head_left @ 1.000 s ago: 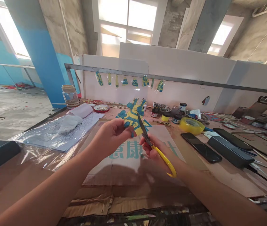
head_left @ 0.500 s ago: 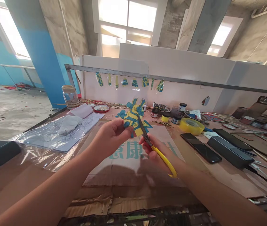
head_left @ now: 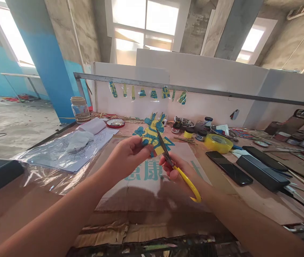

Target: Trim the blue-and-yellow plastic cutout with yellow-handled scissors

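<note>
In the head view, a flat yellow and blue cutout figure (head_left: 152, 132) with pointed ear-like tips is held up over the work board. My left hand (head_left: 129, 151) pinches its lower left edge between thumb and fingers. My right hand (head_left: 180, 167) is closed around yellow-handled scissors (head_left: 186, 182). Their dark blades point up and to the left, lying against the right side of the cutout. Whether the blades are apart cannot be made out. Beneath both hands lies a pale sheet (head_left: 114, 198) with large green characters, partly hidden by the hands.
Paint jars (head_left: 188, 133) and a roll of yellow tape (head_left: 218, 143) stand at the back right, near a phone (head_left: 229, 167) and a black box (head_left: 262, 173). Plastic-covered drawings (head_left: 100, 142) lie left, by a glass jar (head_left: 80, 110). Painted pieces (head_left: 142, 93) hang from a metal bar (head_left: 202, 90).
The cutout has shifted very slightly to the right and tilted a little. Both hands keep their grips, and the scissors stay at its right side.
</note>
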`<state>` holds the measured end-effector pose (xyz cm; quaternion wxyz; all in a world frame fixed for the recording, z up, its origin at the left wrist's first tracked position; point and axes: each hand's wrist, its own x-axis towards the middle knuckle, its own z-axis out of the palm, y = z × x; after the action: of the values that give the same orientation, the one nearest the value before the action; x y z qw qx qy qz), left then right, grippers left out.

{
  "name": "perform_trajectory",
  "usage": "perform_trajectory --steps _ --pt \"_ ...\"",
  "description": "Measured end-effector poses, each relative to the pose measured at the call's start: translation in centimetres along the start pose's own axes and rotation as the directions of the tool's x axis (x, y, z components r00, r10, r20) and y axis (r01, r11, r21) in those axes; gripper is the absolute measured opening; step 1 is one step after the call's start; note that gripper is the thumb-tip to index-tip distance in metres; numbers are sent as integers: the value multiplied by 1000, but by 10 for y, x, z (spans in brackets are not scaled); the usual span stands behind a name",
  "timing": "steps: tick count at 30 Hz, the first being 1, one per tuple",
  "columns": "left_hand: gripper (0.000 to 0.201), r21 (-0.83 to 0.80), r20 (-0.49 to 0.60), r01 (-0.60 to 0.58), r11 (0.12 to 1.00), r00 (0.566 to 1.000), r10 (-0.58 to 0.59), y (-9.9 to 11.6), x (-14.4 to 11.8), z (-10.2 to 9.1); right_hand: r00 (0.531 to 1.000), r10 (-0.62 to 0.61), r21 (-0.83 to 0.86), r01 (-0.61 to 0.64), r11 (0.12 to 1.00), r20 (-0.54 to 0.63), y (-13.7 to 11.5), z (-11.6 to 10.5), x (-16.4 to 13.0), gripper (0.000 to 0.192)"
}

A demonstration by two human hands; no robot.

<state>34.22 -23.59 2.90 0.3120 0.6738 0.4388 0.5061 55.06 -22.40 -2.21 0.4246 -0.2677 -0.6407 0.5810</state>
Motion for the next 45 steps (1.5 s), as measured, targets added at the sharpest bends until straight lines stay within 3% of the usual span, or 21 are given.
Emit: perform_trajectory --steps 4,10,13,15,17,20,26,30,33,38,41,45 --pt "25 -49 30 15 999 999 -14 5 0 0 999 -22 -76 25 997 32 5 -6 -1 57" --pt "25 -73 231 43 996 973 -25 4 -2 0 1000 17 -105 -16 994 0 -8 -1 -1 70" --pt "27 -46 283 -19 999 959 31 2 -2 -4 1000 20 -138 -19 990 6 -17 1 -1 74" --pt "31 -57 207 -57 997 976 68 3 1 -9 1000 11 -145 -10 989 10 -21 2 -2 75" --pt "39 -118 48 -81 990 995 87 5 4 -16 1000 20 -138 -19 990 6 -25 3 -2 76" --pt "59 -157 -146 -123 980 984 100 10 7 -23 999 53 -122 -51 991 11 -30 6 -1 75" --pt "42 -102 -241 -157 982 962 129 14 4 -18 994 104 -87 -102 991 19 -24 5 0 73" --pt "48 -46 -152 -101 994 984 93 13 6 -21 998 58 -83 -56 995 20 -16 1 0 72" --pt "55 -62 -11 -20 998 1000 19 8 9 -23 999 32 -73 -30 997 22 -15 -2 0 76" --pt "29 -5 238 113 994 965 -108 -2 9 -19 998 47 -68 -43 997 53 -17 -3 1 68" --pt "30 35 257 74 997 963 -80 -3 8 -16 996 35 -81 -28 996 87 -17 -2 0 71" --pt "34 -6 161 81 997 984 -79 1 4 -12 991 33 -117 -18 993 131 -9 -5 0 71"
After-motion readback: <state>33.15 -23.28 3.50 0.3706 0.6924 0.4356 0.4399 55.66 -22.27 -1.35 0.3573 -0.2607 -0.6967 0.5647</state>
